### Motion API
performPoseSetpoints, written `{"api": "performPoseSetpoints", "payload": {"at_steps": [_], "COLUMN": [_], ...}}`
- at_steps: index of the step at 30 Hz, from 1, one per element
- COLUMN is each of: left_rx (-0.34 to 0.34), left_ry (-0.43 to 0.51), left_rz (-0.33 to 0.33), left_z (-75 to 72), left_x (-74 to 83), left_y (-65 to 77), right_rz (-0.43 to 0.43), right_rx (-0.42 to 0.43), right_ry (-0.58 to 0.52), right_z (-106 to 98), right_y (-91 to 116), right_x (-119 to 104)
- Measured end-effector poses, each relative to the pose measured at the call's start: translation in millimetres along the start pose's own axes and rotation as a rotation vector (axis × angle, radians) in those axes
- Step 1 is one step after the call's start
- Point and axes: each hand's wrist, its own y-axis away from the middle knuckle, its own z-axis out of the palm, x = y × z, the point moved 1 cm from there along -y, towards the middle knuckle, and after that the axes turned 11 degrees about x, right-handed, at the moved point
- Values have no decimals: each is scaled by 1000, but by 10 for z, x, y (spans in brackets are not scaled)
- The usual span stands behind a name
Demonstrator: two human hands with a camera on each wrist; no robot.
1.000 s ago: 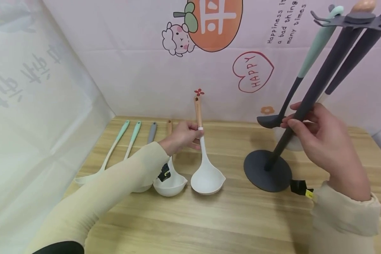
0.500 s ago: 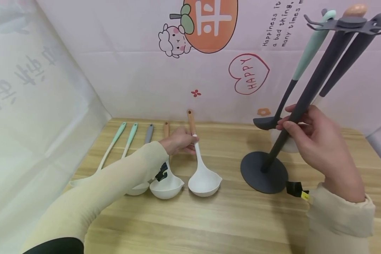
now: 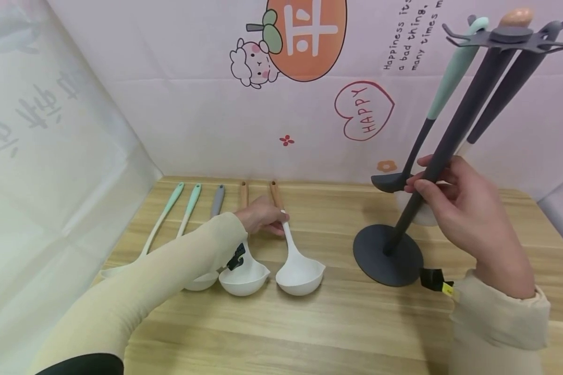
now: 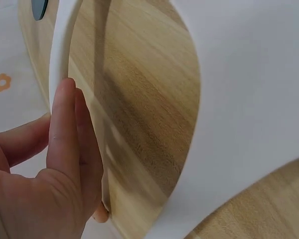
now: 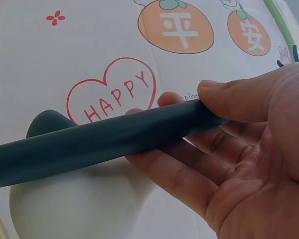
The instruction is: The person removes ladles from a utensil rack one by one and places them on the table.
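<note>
My left hand (image 3: pixel 262 214) pinches the neck of a white ladle (image 3: pixel 301 276) just below its wooden handle. The bowl of that ladle lies on the table; in the left wrist view thumb and fingers meet on its white neck (image 4: pixel 63 50). Beside it lies another wood-handled white ladle (image 3: pixel 245 281), partly behind the left wrist. My right hand (image 3: pixel 469 208) grips the dark pole of a utensil stand (image 3: pixel 469 104), which leans to the right in the head view. A mint-handled utensil with a dark head (image 3: pixel 445 88) and a dark-handled utensil (image 3: pixel 509 96) hang from it.
Further left lie a grey-handled utensil (image 3: pixel 218 200) and two mint-handled ones (image 3: pixel 194 198), partly hidden by the left sleeve. The stand's round base (image 3: pixel 388 255) is on the wooden table (image 3: pixel 347 333). A printed cloth (image 3: pixel 192 114) rises behind.
My left hand has lowered the handle end of the wood-handled ladle toward the table, and its bowl has stayed down. My right hand keeps its grip on the stand. The view has shifted slightly.
</note>
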Motion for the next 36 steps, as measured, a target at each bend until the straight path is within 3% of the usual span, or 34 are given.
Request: {"api": "performPoseSetpoints", "payload": {"at_steps": [12,19,23,28,36], "left_rx": [-17,5,33,40,48], "left_ry": [-16,-24,-22,2,-1], "left_rz": [18,68,76,70,69], "left_z": [12,20,1,-9,-17], "left_x": [5,-34,-47,-33,-51], "left_y": [0,33,87,121,91], "right_rz": [32,54,99,153,126], "right_rx": [-17,-5,78,197,290], "right_ry": [27,196,264,272,265], "right_z": [-24,-13,26,45,85], "right_y": [13,40,65,87,86], "right_x": [-13,-86,-163,-241,-275]}}
